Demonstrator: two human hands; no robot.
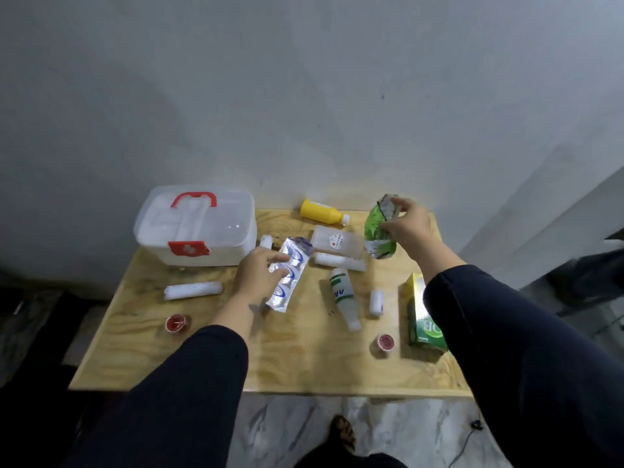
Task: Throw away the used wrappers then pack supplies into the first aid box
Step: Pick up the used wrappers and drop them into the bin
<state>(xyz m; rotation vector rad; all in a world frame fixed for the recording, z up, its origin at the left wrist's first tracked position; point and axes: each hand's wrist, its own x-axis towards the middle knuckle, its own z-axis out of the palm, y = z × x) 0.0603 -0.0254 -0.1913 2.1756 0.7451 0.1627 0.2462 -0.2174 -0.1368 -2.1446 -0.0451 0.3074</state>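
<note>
The white first aid box (196,228) with a red handle and red latch stands shut at the table's back left. My left hand (260,275) grips a silver wrapper (290,275) with blue print, lifted slightly over the table's middle. My right hand (408,224) holds a crumpled green wrapper (378,231) up at the back right. Supplies lie around: a yellow bottle (322,212), a clear flat bottle (337,243), a white bottle with green label (344,297), and white gauze rolls (192,290), (339,261), (376,302).
Two small red-lidded jars (176,324), (386,343) sit near the front of the wooden table (304,363). A green carton (422,315) stands at the right edge. A small white roll (266,241) lies beside the box. The wall is close behind; my foot (342,434) shows below.
</note>
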